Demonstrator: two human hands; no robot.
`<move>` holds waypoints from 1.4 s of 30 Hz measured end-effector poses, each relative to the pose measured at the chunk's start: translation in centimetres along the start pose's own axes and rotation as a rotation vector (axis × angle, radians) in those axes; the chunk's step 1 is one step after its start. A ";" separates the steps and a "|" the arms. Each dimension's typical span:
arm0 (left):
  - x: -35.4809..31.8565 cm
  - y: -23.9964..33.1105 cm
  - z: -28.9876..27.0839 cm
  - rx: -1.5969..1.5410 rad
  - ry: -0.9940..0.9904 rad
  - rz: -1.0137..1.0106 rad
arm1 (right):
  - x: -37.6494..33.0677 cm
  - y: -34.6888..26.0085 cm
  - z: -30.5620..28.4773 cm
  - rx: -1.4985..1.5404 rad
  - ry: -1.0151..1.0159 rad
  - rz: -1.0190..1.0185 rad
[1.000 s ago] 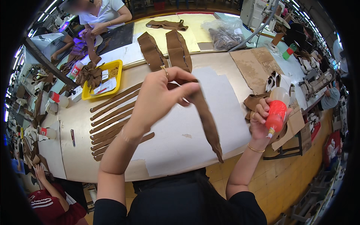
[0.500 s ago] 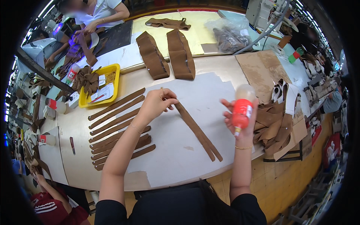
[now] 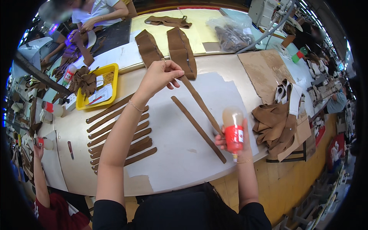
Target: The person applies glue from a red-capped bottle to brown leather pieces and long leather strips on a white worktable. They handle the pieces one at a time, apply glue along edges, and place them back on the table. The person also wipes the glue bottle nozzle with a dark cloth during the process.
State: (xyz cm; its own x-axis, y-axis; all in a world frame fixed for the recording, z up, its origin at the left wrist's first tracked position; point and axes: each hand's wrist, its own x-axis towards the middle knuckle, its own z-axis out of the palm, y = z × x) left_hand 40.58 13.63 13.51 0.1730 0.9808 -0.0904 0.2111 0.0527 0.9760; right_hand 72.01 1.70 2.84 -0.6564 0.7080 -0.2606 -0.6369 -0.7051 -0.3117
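My left hand (image 3: pixel 164 76) pinches the upper end of a brown strip (image 3: pixel 200 101) between thumb and fingers. The strip stretches down toward my right hand (image 3: pixel 245 145), whose fingertips are at its lower end. That same hand is wrapped round a squeeze bottle (image 3: pixel 234 136) with a red band and a clear body, tilted nozzle-down. A second brown strip (image 3: pixel 197 128) lies alone on the pale sheet (image 3: pixel 168 161), below the held one. Left of it, several similar strips (image 3: pixel 138 154) rest in a row, partly covered by my left forearm.
A yellow tray (image 3: pixel 115 82) with brown pieces and papers sits at left. Two wide brown pieces (image 3: pixel 181 48) lie at the far side. Brown cut pieces (image 3: pixel 274 122) are heaped on cardboard at right. A small dark tool (image 3: pixel 71 150) lies at left. Co-workers sit nearby.
The two strips that lay together are now apart: my left hand has lifted one up and away. My right hand has moved left and down with the bottle, to that strip's lower end.
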 end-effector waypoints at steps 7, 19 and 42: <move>1.4 -5.7 4.6 -0.084 -0.114 -0.102 | -9.1 -1.0 -1.2 -0.063 0.260 -0.166; -2.3 -11.5 7.7 0.684 0.105 0.428 | -3.0 -4.1 0.7 -0.319 0.527 -0.576; -4.5 -13.4 11.2 0.984 0.257 0.450 | 21.4 -4.0 4.0 -1.441 0.706 -0.623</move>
State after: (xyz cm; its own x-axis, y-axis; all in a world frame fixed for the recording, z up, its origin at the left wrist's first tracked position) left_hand 47.79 6.40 -1.36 0.2451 0.8888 0.3873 0.8703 -0.3777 0.3160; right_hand 58.85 19.50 2.19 0.0715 0.9974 0.0118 0.4005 -0.0179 -0.9161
